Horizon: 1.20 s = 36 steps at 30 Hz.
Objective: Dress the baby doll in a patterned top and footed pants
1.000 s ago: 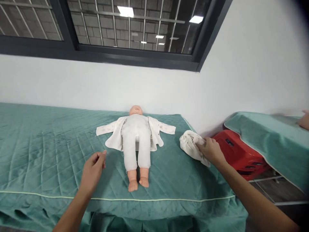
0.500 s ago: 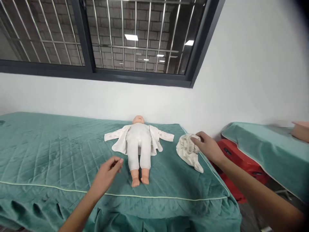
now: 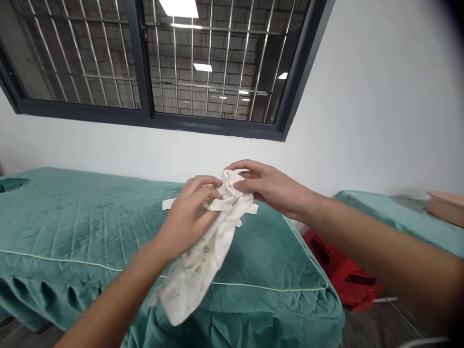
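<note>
Small white baby pants point(image 3: 208, 251) with a sparse print hang from my two hands above the bed's front part. My right hand point(image 3: 271, 186) pinches the bunched upper edge between thumb and fingers. At the left side of that same edge, my left hand point(image 3: 188, 210) is closed on the fabric. The lower part of the cloth dangles down to the left, slightly blurred. Behind the hands lies a white baby jacket point(image 3: 167, 204), of which only the sleeve ends and a bit of hem show. The doll is hidden behind the hands and pants.
A green quilted cover point(image 3: 90, 212) with a ruffled skirt drapes the bed. To the right are red plastic stools point(image 3: 344, 280) and another green-covered bed point(image 3: 384, 212) bearing a pinkish basin point(image 3: 445, 208). A white wall and a barred window point(image 3: 217, 63) stand behind.
My right hand has lifted the crumpled pants off the bed and brought them left to the middle. My left hand has moved up and taken hold too. The pants now hang unfolded, covering the doll.
</note>
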Each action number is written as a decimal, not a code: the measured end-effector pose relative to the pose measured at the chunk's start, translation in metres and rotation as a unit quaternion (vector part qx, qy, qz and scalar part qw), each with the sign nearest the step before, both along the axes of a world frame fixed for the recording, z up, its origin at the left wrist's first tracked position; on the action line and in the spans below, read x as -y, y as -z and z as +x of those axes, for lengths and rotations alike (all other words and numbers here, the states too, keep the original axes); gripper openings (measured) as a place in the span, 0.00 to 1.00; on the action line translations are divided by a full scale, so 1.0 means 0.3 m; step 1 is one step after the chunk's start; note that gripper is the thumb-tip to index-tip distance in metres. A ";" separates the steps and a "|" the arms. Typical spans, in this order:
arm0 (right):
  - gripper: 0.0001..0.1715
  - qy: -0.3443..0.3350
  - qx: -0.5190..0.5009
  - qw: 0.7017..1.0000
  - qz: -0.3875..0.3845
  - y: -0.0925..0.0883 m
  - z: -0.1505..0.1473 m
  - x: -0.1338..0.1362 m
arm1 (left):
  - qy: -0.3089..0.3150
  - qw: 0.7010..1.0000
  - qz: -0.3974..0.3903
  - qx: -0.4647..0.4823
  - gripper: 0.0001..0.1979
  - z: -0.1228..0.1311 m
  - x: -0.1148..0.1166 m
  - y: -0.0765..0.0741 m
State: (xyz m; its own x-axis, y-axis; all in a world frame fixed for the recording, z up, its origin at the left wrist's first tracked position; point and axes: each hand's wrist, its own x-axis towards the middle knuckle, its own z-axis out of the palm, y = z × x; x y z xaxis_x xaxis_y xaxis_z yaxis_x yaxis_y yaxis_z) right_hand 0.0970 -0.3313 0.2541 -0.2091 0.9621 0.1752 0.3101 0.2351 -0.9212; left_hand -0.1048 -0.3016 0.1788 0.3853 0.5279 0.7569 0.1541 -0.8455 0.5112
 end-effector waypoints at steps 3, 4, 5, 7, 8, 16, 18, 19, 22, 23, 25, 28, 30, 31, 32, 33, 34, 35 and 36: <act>0.11 0.011 0.162 0.983 0.084 -0.035 0.020 0.006 | 0.019 0.985 -0.123 0.118 0.03 -0.073 -0.013 -0.056; 0.09 0.017 0.210 0.971 0.113 -0.044 0.028 0.007 | 0.030 0.971 -0.169 0.166 0.04 -0.094 -0.021 -0.072; 0.08 0.018 0.245 0.959 0.139 -0.052 0.033 0.008 | 0.046 0.955 -0.209 0.204 0.04 -0.113 -0.031 -0.085; 0.08 0.001 0.271 0.947 0.174 -0.066 0.034 0.014 | 0.091 0.928 -0.271 0.239 0.05 -0.145 -0.052 -0.110; 0.07 -0.017 0.261 0.948 0.180 -0.072 0.028 0.019 | 0.112 0.918 -0.292 0.243 0.05 -0.160 -0.061 -0.122; 0.05 -0.033 0.143 0.977 0.158 -0.105 -0.097 0.015 | 0.036 0.921 -0.288 0.261 0.11 -0.198 0.008 -0.214; 0.05 -0.017 0.153 0.973 0.174 -0.108 -0.129 -0.003 | -0.038 0.946 -0.253 0.201 0.14 -0.163 0.046 -0.209; 0.05 -0.016 0.153 0.972 0.178 -0.107 -0.140 -0.013 | -0.054 0.958 -0.246 0.136 0.15 -0.143 0.058 -0.197; 0.03 -0.028 0.100 0.980 0.168 -0.089 -0.143 -0.035 | -0.021 0.966 -0.252 -0.047 0.15 -0.105 0.058 -0.137; 0.03 -0.037 0.062 0.986 0.149 -0.076 -0.132 -0.042 | 0.006 0.962 -0.264 -0.068 0.15 -0.105 0.045 -0.112; 0.02 -0.057 -0.031 0.994 0.090 -0.035 -0.095 -0.058 | 0.067 0.949 -0.304 -0.047 0.15 -0.118 0.008 -0.065; 0.10 -0.088 -0.140 0.986 0.001 0.060 -0.037 -0.088 | 0.126 0.915 -0.376 0.079 0.15 -0.136 -0.053 -0.007; 0.14 -0.125 -0.112 0.985 -0.049 0.135 -0.019 -0.112 | 0.133 0.887 -0.402 0.184 0.15 -0.123 -0.088 0.022; 0.15 -0.154 -0.073 0.983 -0.073 0.172 -0.018 -0.124 | 0.134 0.873 -0.410 0.225 0.15 -0.109 -0.104 0.035; 0.15 -0.184 -0.029 0.978 -0.095 0.207 -0.020 -0.137 | 0.136 0.862 -0.419 0.252 0.14 -0.091 -0.119 0.048; 0.17 -0.210 0.006 0.971 -0.114 0.240 -0.026 -0.152 | 0.140 0.852 -0.429 0.267 0.14 -0.072 -0.134 0.062; 0.18 -0.223 0.023 0.967 -0.123 0.271 -0.032 -0.168 | 0.142 0.844 -0.440 0.272 0.14 -0.053 -0.149 0.078; 0.19 -0.220 0.019 0.967 -0.125 0.299 -0.038 -0.187 | 0.142 0.837 -0.453 0.271 0.14 -0.037 -0.164 0.097; 0.20 -0.201 -0.008 0.972 -0.119 0.323 -0.042 -0.209 | 0.140 0.833 -0.466 0.265 0.15 -0.024 -0.178 0.118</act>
